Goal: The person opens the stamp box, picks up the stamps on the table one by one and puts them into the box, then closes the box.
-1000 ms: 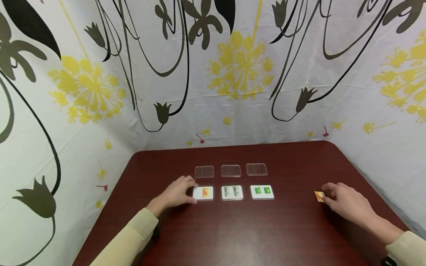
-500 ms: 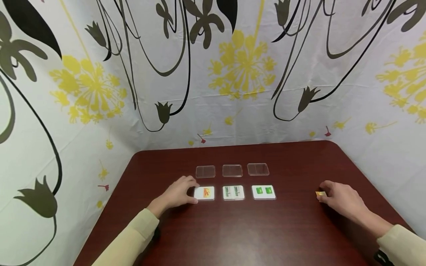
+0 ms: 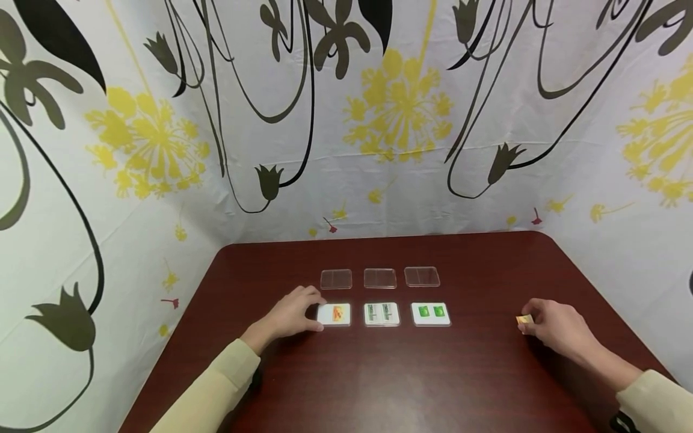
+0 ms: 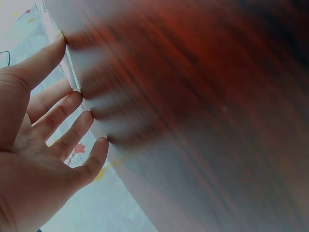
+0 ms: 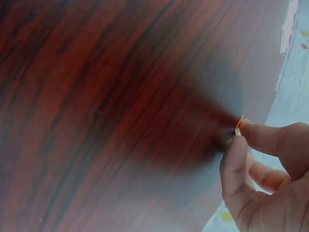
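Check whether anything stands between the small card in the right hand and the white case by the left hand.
Yes: on a straight line, the right case and the middle case lie between the card and the left case. Both look low, so passing over them is probably easy.

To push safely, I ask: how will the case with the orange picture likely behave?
Lying flat, the case seems unlikely to roll or tip. It probably slides on the glossy table. Its straight edges suggest stiffness.
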Demonstrator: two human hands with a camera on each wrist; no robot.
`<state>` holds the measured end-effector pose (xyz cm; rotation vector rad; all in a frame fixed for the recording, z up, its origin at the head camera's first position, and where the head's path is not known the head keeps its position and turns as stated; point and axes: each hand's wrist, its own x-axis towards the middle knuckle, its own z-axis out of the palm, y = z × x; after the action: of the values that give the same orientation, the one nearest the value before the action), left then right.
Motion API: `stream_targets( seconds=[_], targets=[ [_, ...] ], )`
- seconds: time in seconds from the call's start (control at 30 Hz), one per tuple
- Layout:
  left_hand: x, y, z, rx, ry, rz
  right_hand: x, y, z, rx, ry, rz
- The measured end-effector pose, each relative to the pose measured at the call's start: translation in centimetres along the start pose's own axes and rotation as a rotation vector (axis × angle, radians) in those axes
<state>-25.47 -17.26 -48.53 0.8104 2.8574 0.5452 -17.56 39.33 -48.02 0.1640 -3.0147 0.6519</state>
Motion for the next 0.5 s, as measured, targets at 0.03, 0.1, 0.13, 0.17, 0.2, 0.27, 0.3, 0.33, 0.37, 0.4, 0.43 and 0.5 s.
stream_targets(
  seconds=[0.03, 0.1, 0.13, 0.17, 0.2, 0.27, 0.3, 0.33, 0.37, 0.4, 0.43, 0.5],
  targets=[
    [0.01, -0.01, 0.02, 0.002, -0.001, -0.003, -0.06, -0.03, 0.03, 0.007, -0.003, 0.002],
    [0.02, -0.01, 0.05, 0.003, -0.003, -0.006, -0.12, -0.07, 0.05, 0.021, -0.006, 0.003],
    [0.02, -0.01, 0.06, 0.005, -0.003, -0.007, -0.13, -0.07, 0.06, 0.022, -0.006, 0.001],
    [0.02, -0.01, 0.06, 0.005, -0.004, -0.008, -0.12, -0.05, 0.03, 0.023, -0.004, -0.004],
    [0.00, 0.01, 0.05, 0.005, -0.005, -0.009, -0.11, -0.05, 0.02, 0.025, -0.005, -0.004],
    [0.00, 0.00, 0.04, 0.004, -0.006, -0.009, -0.09, -0.04, 0.02, 0.026, -0.005, -0.005],
    [-0.01, 0.02, 0.02, 0.002, -0.005, -0.009, -0.08, -0.02, 0.01, 0.026, -0.005, -0.007],
    [-0.01, 0.01, 0.01, 0.000, -0.005, -0.007, -0.08, -0.01, 0.02, 0.029, -0.007, -0.010],
    [-0.01, 0.00, 0.00, 0.000, -0.004, -0.005, -0.07, 0.00, 0.01, 0.034, -0.008, -0.011],
    [-0.02, -0.02, 0.02, -0.002, -0.002, -0.003, -0.09, -0.02, 0.03, 0.040, -0.012, -0.009],
    [-0.02, -0.04, 0.02, 0.000, -0.004, -0.003, -0.10, -0.03, 0.03, 0.046, -0.013, -0.012],
    [-0.06, -0.05, 0.02, 0.001, -0.003, 0.000, -0.09, -0.02, -0.01, 0.057, -0.014, -0.016]
  ],
)
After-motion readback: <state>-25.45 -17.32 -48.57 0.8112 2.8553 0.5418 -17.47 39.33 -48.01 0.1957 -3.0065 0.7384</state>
